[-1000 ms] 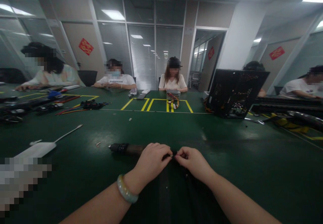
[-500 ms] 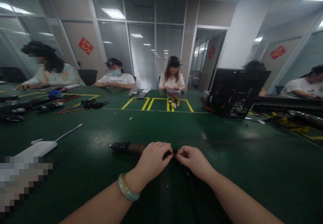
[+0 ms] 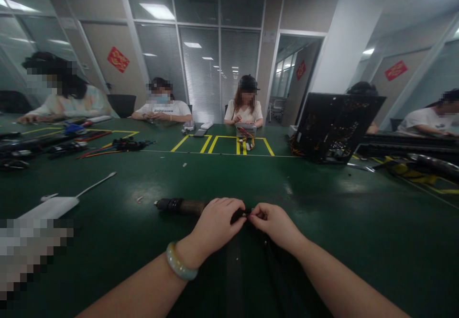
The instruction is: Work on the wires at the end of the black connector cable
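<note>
Dark cylindrical tool [image 3: 181, 206] lies crosswise on table [image 3: 322, 213], centre, towards near edge. Left hand [image 3: 217, 222] clenched over its right end; barrel juts out left of knuckles. Right hand [image 3: 274, 222] pinches tool tip [image 3: 245, 214], just beside left fingers.

A dark green table [image 3: 340, 232] carries a dark cylindrical tool [image 3: 179, 206] by its near edge. A white adapter [image 3: 50, 208] (its cable trailing) lies toward the left edge. Yellow tape lines [image 3: 215, 144] and a wired power supply [image 3: 245, 129] sit at the far edge, and an open computer case [image 3: 333, 126] stands toward the right edge.
</note>
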The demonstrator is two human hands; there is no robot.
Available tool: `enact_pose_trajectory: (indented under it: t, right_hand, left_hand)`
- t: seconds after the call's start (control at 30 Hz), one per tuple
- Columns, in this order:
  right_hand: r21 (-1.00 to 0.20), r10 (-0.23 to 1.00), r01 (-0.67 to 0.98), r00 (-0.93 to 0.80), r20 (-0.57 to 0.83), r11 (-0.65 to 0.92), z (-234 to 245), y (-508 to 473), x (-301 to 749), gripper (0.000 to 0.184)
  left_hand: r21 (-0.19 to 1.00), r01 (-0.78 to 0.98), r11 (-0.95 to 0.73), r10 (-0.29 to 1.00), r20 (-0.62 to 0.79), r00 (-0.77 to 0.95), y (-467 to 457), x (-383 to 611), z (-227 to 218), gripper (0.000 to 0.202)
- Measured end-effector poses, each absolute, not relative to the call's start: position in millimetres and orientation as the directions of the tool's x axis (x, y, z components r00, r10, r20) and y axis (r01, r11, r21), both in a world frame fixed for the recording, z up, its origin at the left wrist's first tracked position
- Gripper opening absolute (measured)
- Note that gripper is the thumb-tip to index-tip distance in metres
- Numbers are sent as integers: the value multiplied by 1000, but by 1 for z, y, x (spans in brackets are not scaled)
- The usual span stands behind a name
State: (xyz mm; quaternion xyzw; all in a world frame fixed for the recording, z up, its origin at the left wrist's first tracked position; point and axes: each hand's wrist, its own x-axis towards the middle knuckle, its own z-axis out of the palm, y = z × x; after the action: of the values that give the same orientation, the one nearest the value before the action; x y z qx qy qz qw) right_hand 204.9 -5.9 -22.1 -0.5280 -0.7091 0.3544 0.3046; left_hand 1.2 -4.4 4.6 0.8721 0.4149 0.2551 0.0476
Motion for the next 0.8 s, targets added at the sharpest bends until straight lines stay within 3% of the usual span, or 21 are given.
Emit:
enact_pose_trajectory:
  t: [0.8]
  right_hand:
    - [-821, 966, 541, -253, 47, 182, -15, -8, 203, 15]
  left_hand:
    - [272, 701, -659, 742, 389, 546, -3, 1, 3, 8]
